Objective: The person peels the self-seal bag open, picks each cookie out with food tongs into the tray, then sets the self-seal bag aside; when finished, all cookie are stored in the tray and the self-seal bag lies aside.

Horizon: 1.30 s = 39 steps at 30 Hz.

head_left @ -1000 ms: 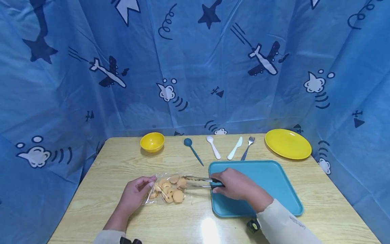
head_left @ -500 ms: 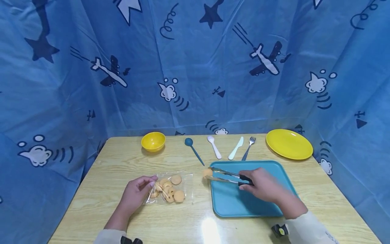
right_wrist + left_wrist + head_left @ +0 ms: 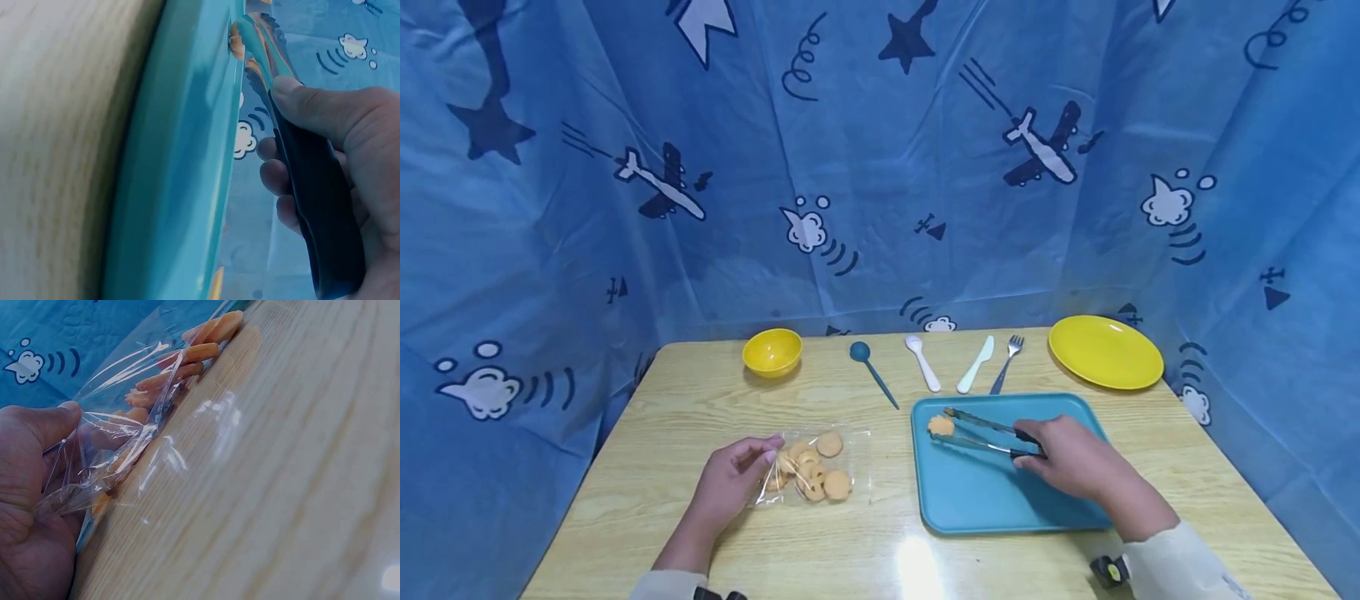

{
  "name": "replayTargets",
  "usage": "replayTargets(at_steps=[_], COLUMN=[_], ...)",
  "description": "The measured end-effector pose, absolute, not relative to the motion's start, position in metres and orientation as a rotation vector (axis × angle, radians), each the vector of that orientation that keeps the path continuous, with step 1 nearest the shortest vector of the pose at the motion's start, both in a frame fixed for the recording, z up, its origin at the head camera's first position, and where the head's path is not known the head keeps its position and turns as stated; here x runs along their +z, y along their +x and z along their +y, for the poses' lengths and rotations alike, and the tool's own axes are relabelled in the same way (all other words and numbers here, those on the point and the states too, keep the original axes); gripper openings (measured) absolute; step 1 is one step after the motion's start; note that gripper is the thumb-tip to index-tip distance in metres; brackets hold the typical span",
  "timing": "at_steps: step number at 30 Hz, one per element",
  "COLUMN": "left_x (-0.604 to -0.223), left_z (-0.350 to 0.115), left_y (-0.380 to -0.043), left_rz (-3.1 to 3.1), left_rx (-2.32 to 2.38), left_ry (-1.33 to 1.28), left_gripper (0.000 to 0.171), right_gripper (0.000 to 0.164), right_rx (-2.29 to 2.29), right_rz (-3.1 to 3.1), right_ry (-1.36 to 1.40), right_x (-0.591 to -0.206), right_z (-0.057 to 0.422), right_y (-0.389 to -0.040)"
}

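Observation:
My left hand (image 3: 733, 479) pinches the closed-looking left end of a clear plastic bag (image 3: 859, 487) lying on the table. Several round biscuits (image 3: 837, 484) are inside it, seen edge-on through the film (image 3: 206, 353) in the left wrist view. My right hand (image 3: 1067, 454) grips metal tongs by their black handles (image 3: 319, 200), over the blue-green tray (image 3: 977, 504). The tong arms (image 3: 984, 423) stand apart, tips pointing left. One biscuit (image 3: 941, 426) is at the tips, over the tray's far left corner and close to its surface.
Along the far side of the wooden table (image 3: 647, 467) are a yellow bowl (image 3: 772, 353), a dark teal spoon (image 3: 872, 369), a white spoon (image 3: 925, 364), a pale green knife (image 3: 976, 366), a fork (image 3: 1006, 367) and a yellow plate (image 3: 1105, 354). A blue curtain (image 3: 880, 150) hangs behind.
The right hand has drawn the tongs rightward out of the bag, bringing one biscuit across to the tray. The left hand and bag have stayed in place.

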State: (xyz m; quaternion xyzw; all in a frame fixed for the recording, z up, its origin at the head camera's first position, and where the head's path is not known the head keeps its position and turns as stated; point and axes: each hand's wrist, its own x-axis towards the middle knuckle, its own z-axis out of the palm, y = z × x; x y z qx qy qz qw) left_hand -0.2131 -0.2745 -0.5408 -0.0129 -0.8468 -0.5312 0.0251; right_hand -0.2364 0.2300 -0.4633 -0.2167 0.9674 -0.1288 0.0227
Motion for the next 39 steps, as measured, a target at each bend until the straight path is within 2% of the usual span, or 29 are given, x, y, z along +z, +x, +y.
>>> replayTargets(at_steps=[7,15,29,39], left_x=[-0.542,-0.538,-0.542,-0.542], left_z=[-0.275,-0.271,-0.276,-0.276], left_y=[-0.213,-0.211,-0.214,-0.214], left_rz=[-2.615,-2.601,-2.622,-2.636], left_rx=[-1.643,-1.665,-1.649,-1.63], left_ry=[-0.031,-0.03,-0.039,-0.037], left_gripper=[0.024,0.019,0.025,0.023], right_gripper=[0.047,0.037,0.028,0.037], right_rx=[-0.194,-0.139,-0.444,-0.442], right_rz=[3.066,3.094,2.892,2.926], right_ry=[-0.688,-0.653,-0.804,-0.711], right_x=[-0.458,-0.457,-0.456,-0.464], right_z=[0.222,0.217,0.222,0.227], right_y=[-0.229,-0.231,-0.234,-0.238])
